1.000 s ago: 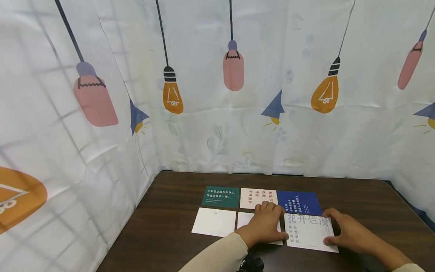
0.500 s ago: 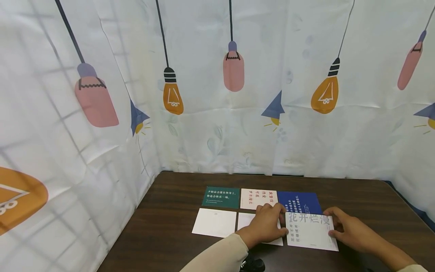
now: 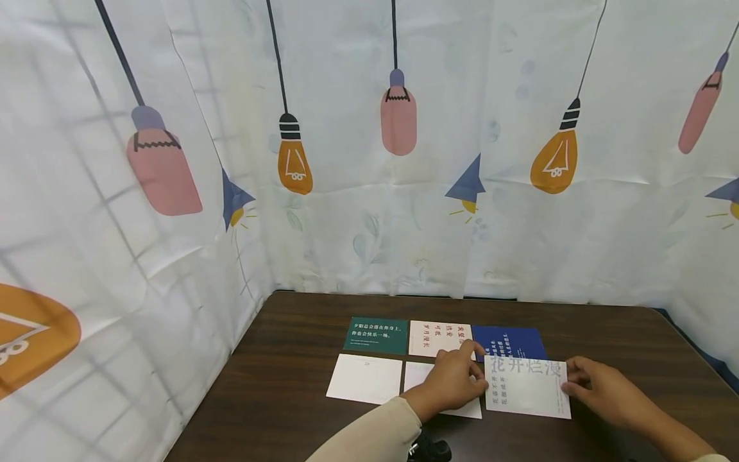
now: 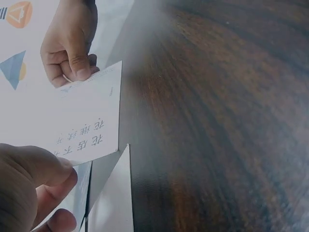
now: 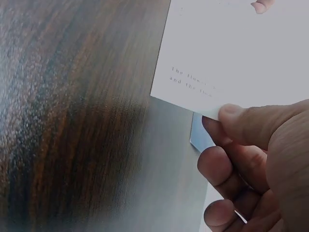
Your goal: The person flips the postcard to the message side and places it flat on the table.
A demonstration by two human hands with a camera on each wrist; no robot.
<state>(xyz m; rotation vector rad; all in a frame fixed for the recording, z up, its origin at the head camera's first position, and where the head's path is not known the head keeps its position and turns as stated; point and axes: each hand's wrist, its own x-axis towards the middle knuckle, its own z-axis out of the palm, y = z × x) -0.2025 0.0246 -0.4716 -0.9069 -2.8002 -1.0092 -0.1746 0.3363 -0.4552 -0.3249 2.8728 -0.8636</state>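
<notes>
Both hands hold a white card (image 3: 528, 388) with grey Chinese lettering, raised a little off the table. My left hand (image 3: 450, 378) pinches its left edge, thumb on top in the left wrist view. At the opposite edge my right hand (image 3: 600, 388) pinches it between thumb and fingers, as the right wrist view shows. A blue card (image 3: 514, 341) lies behind it, partly covered. Under my left forearm and hand lies a mostly hidden white card (image 3: 417, 372). A blank-looking white card (image 3: 365, 377) is farther left.
In the back row lie a green card (image 3: 377, 335) and a cream card (image 3: 430, 337) with red lettering. All rest on a dark wood-grain table (image 3: 277, 385). A white curtain (image 3: 346, 224) printed with lamps hangs behind and at the sides. A black object (image 3: 430, 447) sits near my left sleeve.
The white lettered card has come up off the table between both hands and now covers more of the blue card. My right hand has shifted its hold along the right edge.
</notes>
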